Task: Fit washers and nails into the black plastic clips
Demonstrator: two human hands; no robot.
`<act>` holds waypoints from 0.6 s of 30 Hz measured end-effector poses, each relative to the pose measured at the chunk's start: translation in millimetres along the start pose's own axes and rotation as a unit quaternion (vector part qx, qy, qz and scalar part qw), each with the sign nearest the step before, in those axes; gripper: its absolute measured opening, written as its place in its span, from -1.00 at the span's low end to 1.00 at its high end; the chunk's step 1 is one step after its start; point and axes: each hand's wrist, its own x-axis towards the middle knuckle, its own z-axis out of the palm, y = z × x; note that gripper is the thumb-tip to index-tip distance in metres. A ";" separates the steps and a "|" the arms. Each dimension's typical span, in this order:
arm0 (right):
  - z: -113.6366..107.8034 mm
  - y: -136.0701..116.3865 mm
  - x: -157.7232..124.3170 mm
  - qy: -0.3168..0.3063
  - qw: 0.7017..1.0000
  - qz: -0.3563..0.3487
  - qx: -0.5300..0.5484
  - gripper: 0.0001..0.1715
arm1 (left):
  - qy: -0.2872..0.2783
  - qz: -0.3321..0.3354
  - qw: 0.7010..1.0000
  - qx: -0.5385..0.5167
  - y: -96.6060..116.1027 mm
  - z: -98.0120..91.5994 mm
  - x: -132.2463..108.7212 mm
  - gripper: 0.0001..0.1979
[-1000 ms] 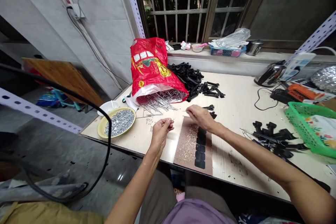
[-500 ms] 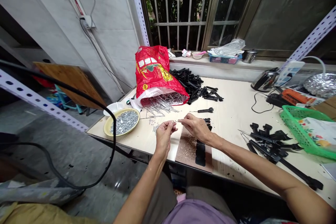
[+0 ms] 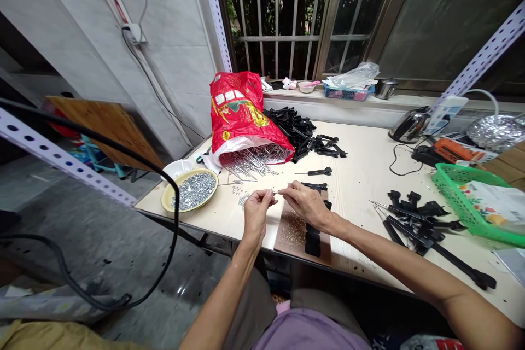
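Note:
My left hand (image 3: 259,210) is closed in a pinch above the front of the table, its fingertips turned right. What they hold is too small to make out. Facing it, my right hand (image 3: 303,202) pinches something thin, whose fine end shows between the two sets of fingertips. Under my right hand lies a brown speckled board (image 3: 289,235) with flat black pieces (image 3: 313,243) on it. Beyond this hand rests a black handle with a thin metal rod (image 3: 322,171). Small metal bits (image 3: 243,198) are scattered left of my left hand.
A yellow bowl (image 3: 167,197) of small metal pieces stands left. Behind my hands, a red bag (image 3: 238,115) spills metal rods (image 3: 250,164) beside piled black handles (image 3: 293,126). Rodded black parts (image 3: 418,219) and a green basket (image 3: 471,205) lie right. A black cable (image 3: 177,219) loops left.
My right fingertips have moved slightly left and down, closer to my left fingertips. My left hand stays nearly in place. The whole view has shifted a little.

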 end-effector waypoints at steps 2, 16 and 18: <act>2.5 -0.5 -2.3 -0.001 1.000 0.008 0.009 -0.74 | 0.001 0.006 1.000 0.017 -1.2 -2.2 -0.2 -0.74; 10.7 7.6 -20.3 -0.008 1.000 0.023 0.017 -0.76 | -0.049 -0.103 0.993 0.017 -11.5 -12.5 0.7 -0.64; 11.7 9.1 -21.8 -0.004 1.000 0.020 -0.001 -0.77 | -0.050 -0.092 0.994 0.034 -14.9 -12.4 -0.2 -0.66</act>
